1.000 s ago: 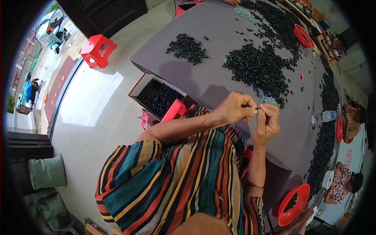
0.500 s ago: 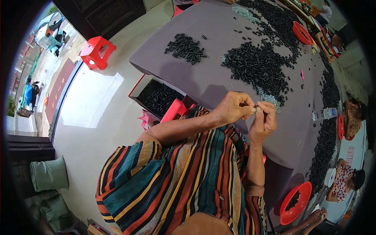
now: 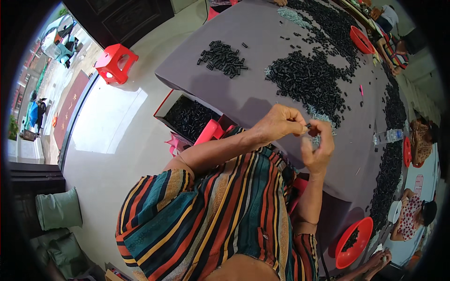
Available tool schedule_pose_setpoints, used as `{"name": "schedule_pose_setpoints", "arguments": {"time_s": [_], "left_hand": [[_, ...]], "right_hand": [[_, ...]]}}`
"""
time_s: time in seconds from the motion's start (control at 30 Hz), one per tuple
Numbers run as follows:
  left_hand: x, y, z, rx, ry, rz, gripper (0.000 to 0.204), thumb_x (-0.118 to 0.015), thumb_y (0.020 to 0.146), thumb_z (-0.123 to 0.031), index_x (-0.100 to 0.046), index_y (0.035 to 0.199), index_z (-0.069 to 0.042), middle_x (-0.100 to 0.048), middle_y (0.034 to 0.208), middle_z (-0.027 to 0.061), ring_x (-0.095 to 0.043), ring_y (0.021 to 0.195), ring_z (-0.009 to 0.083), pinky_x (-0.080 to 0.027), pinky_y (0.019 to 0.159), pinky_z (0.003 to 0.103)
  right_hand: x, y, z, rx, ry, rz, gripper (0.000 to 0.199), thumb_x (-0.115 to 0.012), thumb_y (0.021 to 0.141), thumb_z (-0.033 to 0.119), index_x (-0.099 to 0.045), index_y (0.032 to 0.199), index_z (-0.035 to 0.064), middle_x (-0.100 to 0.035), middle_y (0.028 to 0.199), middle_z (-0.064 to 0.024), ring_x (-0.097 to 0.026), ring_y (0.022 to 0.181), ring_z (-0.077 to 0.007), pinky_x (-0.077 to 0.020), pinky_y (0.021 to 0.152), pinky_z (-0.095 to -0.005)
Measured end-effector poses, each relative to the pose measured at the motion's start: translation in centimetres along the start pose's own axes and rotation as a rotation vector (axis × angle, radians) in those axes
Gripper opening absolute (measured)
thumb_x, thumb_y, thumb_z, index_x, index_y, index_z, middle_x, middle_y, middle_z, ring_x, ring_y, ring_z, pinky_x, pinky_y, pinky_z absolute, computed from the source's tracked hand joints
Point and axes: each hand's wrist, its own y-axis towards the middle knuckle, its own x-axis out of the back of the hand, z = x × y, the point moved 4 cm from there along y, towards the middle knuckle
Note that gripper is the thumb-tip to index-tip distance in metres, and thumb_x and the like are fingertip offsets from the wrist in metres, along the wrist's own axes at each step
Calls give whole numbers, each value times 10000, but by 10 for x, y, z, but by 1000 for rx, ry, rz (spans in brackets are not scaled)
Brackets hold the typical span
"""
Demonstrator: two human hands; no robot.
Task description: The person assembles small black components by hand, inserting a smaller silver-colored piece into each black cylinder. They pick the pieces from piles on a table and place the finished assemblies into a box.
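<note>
Just past the table's near edge, my left hand point(image 3: 281, 124) pinches a small black cylindrical piece point(image 3: 308, 126) between thumb and fingertips. Close against it is my right hand point(image 3: 319, 149), its thumb spread away from the curled fingers and nothing visible between them. Beyond my hands lies a large heap of black cylindrical pieces point(image 3: 304, 79). Small pale grey-blue parts point(image 3: 321, 116), too small to name, are scattered at the heap's near edge, partly behind my right hand. A smaller pile of the same black pieces point(image 3: 222, 58) sits farther left.
A box of black pieces point(image 3: 190, 117) stands below the table's left edge. Red basins point(image 3: 354, 242) sit at the right, one holding black pieces. A clear bottle point(image 3: 391, 136) lies on the grey tabletop point(image 3: 187, 65). A red stool point(image 3: 116, 63) stands left; other people sit around.
My right thumb has parted from the fingers, and the right hand has drawn slightly away from the black piece. My left hand keeps its pinch, with the piece now more exposed.
</note>
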Motion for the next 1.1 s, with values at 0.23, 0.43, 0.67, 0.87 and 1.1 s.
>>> {"name": "schedule_pose_setpoints", "arguments": {"time_s": [0.23, 0.43, 0.67, 0.87, 1.1], "left_hand": [[0, 0, -1, 69, 145, 29, 102, -612, 727, -74, -606, 750, 26, -586, 703, 36, -520, 700, 88, -392, 660, 229], [4, 2, 4, 74, 235, 82, 102, -589, 731, -70, -604, 747, 30, -595, 720, 39, -521, 711, 82, -398, 664, 227], [-3, 1, 2, 91, 101, 266, 141, -588, 737, -94, -622, 799, 28, -600, 736, 19, -524, 720, 67, -404, 676, 218], [-5, -3, -4, 66, 201, 266, 147, -592, 750, -109, -628, 814, 19, -595, 731, 6, -508, 708, 54, -399, 665, 212], [-4, -5, -6, 50, 215, 234, 138, -594, 770, -118, -617, 787, 17, -595, 731, 17, -516, 711, 61, -401, 662, 215]], "right_hand": [[-10, -9, -2, 196, -520, -37, 390, -695, 698, 362, -444, 680, 64, -453, 607, -67, -472, 519, -234, -361, 465, -336], [-17, -7, -8, 178, -513, -36, 331, -665, 678, 225, -386, 574, 80, -395, 519, -41, -452, 451, -207, -354, 418, -321], [-10, -13, -14, 230, -243, -186, 362, -675, 625, 155, -330, 543, 84, -291, 456, -20, -336, 369, -168, -271, 368, -292], [-9, -13, -10, 271, -230, -209, 385, -680, 623, 139, -308, 537, 88, -266, 466, -20, -325, 371, -163, -266, 363, -287], [-8, -11, -13, 146, -106, -67, 313, -678, 662, 155, -386, 598, 63, -345, 529, -7, -323, 428, -110, -276, 402, -244]]}}
